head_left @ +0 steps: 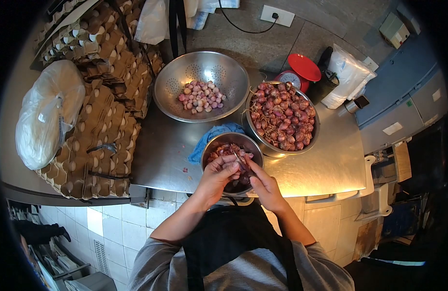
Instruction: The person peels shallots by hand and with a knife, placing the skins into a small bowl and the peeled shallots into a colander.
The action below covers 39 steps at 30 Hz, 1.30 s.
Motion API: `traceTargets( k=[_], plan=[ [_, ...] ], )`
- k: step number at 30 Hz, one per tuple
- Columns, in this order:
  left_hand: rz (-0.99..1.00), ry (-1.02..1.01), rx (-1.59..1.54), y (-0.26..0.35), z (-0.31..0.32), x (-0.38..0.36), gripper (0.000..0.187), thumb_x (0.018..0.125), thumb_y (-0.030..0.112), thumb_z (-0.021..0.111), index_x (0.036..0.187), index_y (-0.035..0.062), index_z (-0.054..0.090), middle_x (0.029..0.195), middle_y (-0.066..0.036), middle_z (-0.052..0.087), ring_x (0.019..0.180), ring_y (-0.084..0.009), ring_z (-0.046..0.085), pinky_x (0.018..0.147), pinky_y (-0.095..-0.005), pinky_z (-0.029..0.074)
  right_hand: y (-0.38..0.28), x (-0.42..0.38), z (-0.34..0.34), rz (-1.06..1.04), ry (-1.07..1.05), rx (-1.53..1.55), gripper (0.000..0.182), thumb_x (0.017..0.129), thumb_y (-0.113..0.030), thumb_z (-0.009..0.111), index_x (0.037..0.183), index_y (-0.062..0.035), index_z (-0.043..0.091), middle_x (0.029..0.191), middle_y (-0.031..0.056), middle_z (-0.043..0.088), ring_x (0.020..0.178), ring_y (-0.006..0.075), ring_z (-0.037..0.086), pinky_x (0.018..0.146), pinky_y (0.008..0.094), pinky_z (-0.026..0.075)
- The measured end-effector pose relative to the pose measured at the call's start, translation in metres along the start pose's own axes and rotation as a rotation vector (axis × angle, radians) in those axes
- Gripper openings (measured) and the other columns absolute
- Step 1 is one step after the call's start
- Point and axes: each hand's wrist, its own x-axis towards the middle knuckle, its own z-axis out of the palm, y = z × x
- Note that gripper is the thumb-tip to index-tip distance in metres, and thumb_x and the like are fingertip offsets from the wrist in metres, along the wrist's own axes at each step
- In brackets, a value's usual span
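My left hand point(220, 174) is closed with its fingertips pinched on a small red shallot point(243, 166), partly hidden by the fingers. Beside it, my right hand point(265, 186) is closed around what looks like a small knife point(237, 157), its thin blade against the shallot. Both hands are over a steel bowl point(205, 156) holding dark red skins and shallots. Behind that stands a large steel colander point(165, 104) with peeled pinkish shallots point(201, 96). Unpeeled red shallots point(284, 116) fill another steel bowl point(318, 127) at the right.
A blue cloth point(200, 149) lies behind the near bowl on the steel table point(158, 162). Stacked egg trays point(100, 140) and a tied plastic bag point(49, 116) stand at left. A red scale point(304, 68) and white bag point(345, 75) are at the back right.
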Motion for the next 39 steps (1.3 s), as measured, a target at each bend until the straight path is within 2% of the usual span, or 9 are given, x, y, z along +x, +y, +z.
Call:
traceTargets(
  k=[2, 8, 13, 18, 21, 25, 28, 34, 39],
  plan=[
    [0.013, -0.017, 0.066, 0.002, -0.001, 0.000, 0.028, 0.083, 0.014, 0.061, 0.108, 0.0045, 0.054, 0.092, -0.003, 0.061, 0.082, -0.0105, 0.058, 0.072, -0.0245, 0.046, -0.004, 0.000, -0.003, 0.078, -0.030, 0.007, 0.040, 0.092, -0.017, 0.045, 0.130, -0.0075, 0.041, 0.116, 0.0109, 0.054, 0.071, 0.0082, 0.052, 0.066, 0.0211, 0.043],
    [-0.018, -0.119, 0.050, 0.013, 0.007, -0.005, 0.031, 0.086, 0.013, 0.057, 0.115, 0.0046, 0.051, 0.102, -0.006, 0.059, 0.094, -0.0149, 0.058, 0.081, -0.0281, 0.047, 0.010, 0.002, -0.006, 0.207, 0.020, 0.211, 0.040, 0.093, -0.015, 0.042, 0.132, -0.0078, 0.039, 0.123, 0.0090, 0.049, 0.084, 0.0081, 0.049, 0.077, 0.0209, 0.040],
    [-0.033, -0.145, -0.031, 0.014, 0.005, -0.004, 0.033, 0.088, 0.012, 0.053, 0.120, 0.0046, 0.047, 0.111, -0.008, 0.055, 0.098, -0.0188, 0.057, 0.088, -0.0317, 0.046, 0.006, 0.007, -0.014, 0.247, 0.088, 0.232, 0.040, 0.094, -0.016, 0.041, 0.133, -0.0077, 0.037, 0.123, 0.0061, 0.048, 0.076, 0.0055, 0.044, 0.071, 0.0174, 0.038],
    [-0.013, -0.109, 0.000, 0.013, 0.001, -0.001, 0.033, 0.087, 0.011, 0.054, 0.119, 0.0057, 0.048, 0.113, -0.007, 0.053, 0.102, -0.0178, 0.055, 0.088, -0.0315, 0.046, -0.003, 0.002, -0.016, 0.332, -0.028, 0.417, 0.044, 0.094, -0.016, 0.042, 0.137, -0.0100, 0.032, 0.096, -0.0001, 0.052, 0.066, 0.0032, 0.038, 0.061, 0.0149, 0.034],
    [0.040, -0.062, 0.030, 0.010, 0.004, -0.001, 0.033, 0.086, 0.008, 0.056, 0.117, 0.0059, 0.049, 0.112, -0.005, 0.054, 0.101, -0.0163, 0.054, 0.089, -0.0309, 0.045, -0.006, -0.003, -0.008, 0.326, -0.102, 0.527, 0.048, 0.093, -0.016, 0.043, 0.138, -0.0114, 0.028, 0.082, -0.0043, 0.044, 0.061, 0.0024, 0.033, 0.054, 0.0149, 0.030],
    [0.056, -0.091, 0.079, 0.006, 0.000, 0.001, 0.034, 0.084, 0.006, 0.058, 0.117, 0.0066, 0.050, 0.111, -0.004, 0.054, 0.101, -0.0158, 0.054, 0.089, -0.0308, 0.046, -0.009, -0.003, 0.006, 0.320, -0.093, 0.538, 0.045, 0.094, -0.018, 0.041, 0.138, -0.0116, 0.029, 0.068, -0.0061, 0.037, 0.054, 0.0032, 0.031, 0.049, 0.0164, 0.028],
    [0.075, -0.131, 0.125, 0.005, -0.002, 0.001, 0.034, 0.084, 0.007, 0.058, 0.117, 0.0067, 0.050, 0.112, -0.004, 0.054, 0.102, -0.0158, 0.053, 0.089, -0.0311, 0.046, 0.001, 0.001, 0.002, 0.321, -0.093, 0.563, 0.043, 0.095, -0.019, 0.040, 0.136, -0.0110, 0.032, 0.064, -0.0071, 0.034, 0.052, 0.0023, 0.031, 0.047, 0.0161, 0.026],
    [0.032, -0.079, 0.082, 0.006, 0.000, 0.001, 0.030, 0.091, 0.016, 0.048, 0.120, 0.0095, 0.048, 0.112, -0.005, 0.054, 0.101, -0.0149, 0.053, 0.088, -0.0317, 0.045, -0.002, 0.007, -0.003, 0.340, 0.022, 0.476, 0.041, 0.095, -0.020, 0.041, 0.134, -0.0094, 0.036, 0.067, -0.0072, 0.039, 0.053, 0.0012, 0.030, 0.048, 0.0150, 0.025],
    [0.052, 0.050, 0.077, 0.003, -0.004, 0.006, 0.032, 0.095, 0.023, 0.040, 0.125, 0.0136, 0.044, 0.111, -0.006, 0.053, 0.101, -0.0162, 0.052, 0.087, -0.0322, 0.042, -0.002, 0.007, -0.005, 0.331, 0.066, 0.438, 0.041, 0.095, -0.018, 0.040, 0.135, -0.0100, 0.035, 0.080, -0.0058, 0.046, 0.059, 0.0019, 0.032, 0.052, 0.0150, 0.030]
  ],
)
